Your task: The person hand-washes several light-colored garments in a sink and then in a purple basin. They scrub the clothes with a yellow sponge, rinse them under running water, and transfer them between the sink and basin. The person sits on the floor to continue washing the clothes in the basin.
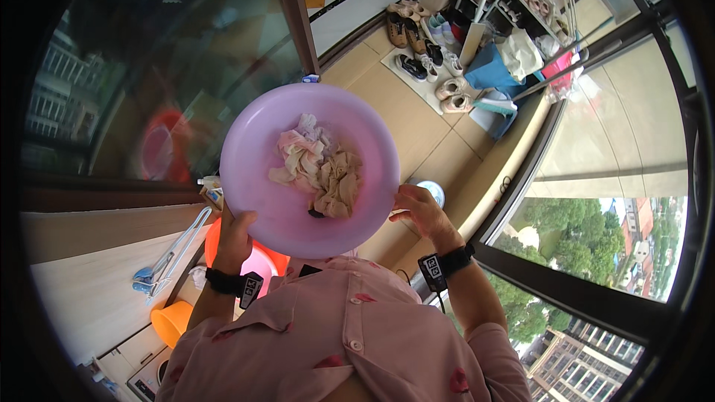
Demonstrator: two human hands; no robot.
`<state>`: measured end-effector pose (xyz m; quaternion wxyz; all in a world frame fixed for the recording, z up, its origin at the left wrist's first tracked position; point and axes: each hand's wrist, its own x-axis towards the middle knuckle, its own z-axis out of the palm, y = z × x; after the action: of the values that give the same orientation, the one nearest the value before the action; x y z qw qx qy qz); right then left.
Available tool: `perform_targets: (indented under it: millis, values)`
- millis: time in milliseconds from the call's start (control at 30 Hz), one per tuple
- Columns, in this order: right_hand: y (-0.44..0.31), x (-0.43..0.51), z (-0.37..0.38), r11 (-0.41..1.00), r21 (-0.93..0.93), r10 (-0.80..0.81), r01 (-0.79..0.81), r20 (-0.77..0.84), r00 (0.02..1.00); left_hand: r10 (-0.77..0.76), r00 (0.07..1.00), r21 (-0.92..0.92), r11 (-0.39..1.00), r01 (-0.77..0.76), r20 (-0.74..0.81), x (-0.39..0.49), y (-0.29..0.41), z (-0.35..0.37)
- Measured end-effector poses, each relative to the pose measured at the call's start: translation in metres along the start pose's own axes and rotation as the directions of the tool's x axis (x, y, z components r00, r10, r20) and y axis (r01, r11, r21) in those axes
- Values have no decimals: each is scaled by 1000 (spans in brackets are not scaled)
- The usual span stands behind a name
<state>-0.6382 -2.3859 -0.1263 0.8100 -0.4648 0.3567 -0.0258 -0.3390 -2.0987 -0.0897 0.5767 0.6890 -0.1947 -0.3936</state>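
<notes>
A light purple plastic basin [268, 223] is held up in front of my body, tilted so its inside shows. My left hand [237, 237] grips its lower left rim, the thumb inside and the other fingers hidden beneath. On the right edge, my right hand [422, 211] holds the rim with bent fingers. Crumpled damp-looking cloths lie inside: a pale pink and white one [301, 151] and a beige one [339, 184]. A small dark piece [316, 213] shows at the bottom of the beige cloth.
Below left are a red-orange basin [212, 240], an orange bucket [172, 324] and wire hangers [176, 259]. Several shoes [413, 67], a blue bin [494, 70] and a dustpan [494, 117] stand at upper right. A glass door [195, 61] is left; windows [581, 245] line the right.
</notes>
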Motion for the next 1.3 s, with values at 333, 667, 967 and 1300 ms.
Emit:
perform_targets:
  millis: [333, 667, 967, 1300]
  values:
    - [-121, 127, -130, 981, 195, 14, -10, -15, 1000, -76, 991, -269, 962, 45, -106, 163, 77, 137]
    - [-208, 320, -219, 945, 267, 118, -186, 252, 960, -53, 959, -382, 922, -60, -279, 262, 76, 206]
    - [-202, 543, -219, 943, -154, 333, -295, 472, 817, -137, 700, -347, 923, -168, -701, 336, -36, 233]
    - [-76, 710, -172, 700, -540, 652, -466, 217, 727, -303, 633, -450, 890, -80, -712, 385, -249, 186]
